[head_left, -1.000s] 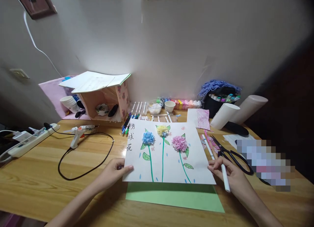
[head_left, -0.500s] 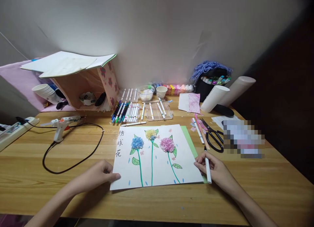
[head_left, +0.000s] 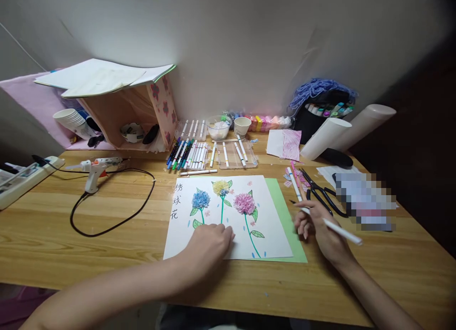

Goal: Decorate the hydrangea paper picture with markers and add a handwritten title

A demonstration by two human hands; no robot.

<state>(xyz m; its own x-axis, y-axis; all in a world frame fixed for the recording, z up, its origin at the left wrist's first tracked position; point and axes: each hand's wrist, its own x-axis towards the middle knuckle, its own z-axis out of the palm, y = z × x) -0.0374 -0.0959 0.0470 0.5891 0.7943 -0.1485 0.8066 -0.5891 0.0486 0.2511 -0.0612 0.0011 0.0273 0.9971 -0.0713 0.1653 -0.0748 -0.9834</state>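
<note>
White paper [head_left: 278,225] lies over a green sheet [head_left: 297,248], which shows along its right side. On it are a blue flower [head_left: 201,200], a yellow flower [head_left: 221,187] and a pink flower [head_left: 245,203] with drawn green stems, and Chinese characters at the left. My left hand [head_left: 212,244] rests on the paper's lower middle, covering parts of two stems; its fingers are curled and what they hold, if anything, is hidden. Just right of the green sheet, my right hand [head_left: 318,228] grips a white marker [head_left: 342,231], its dark tip pointing left.
A glue gun [head_left: 93,175] with a looped black cable lies left. Markers [head_left: 195,154] and cups stand behind the paper. Black scissors [head_left: 322,193], paper scraps and a blurred object are at the right. An open pink box [head_left: 166,107] stands back left.
My left hand has moved from the paper's left corner onto its lower middle. My right hand has left the paper's right edge, and the marker has swung from steep to slanting. The view has shifted slightly.
</note>
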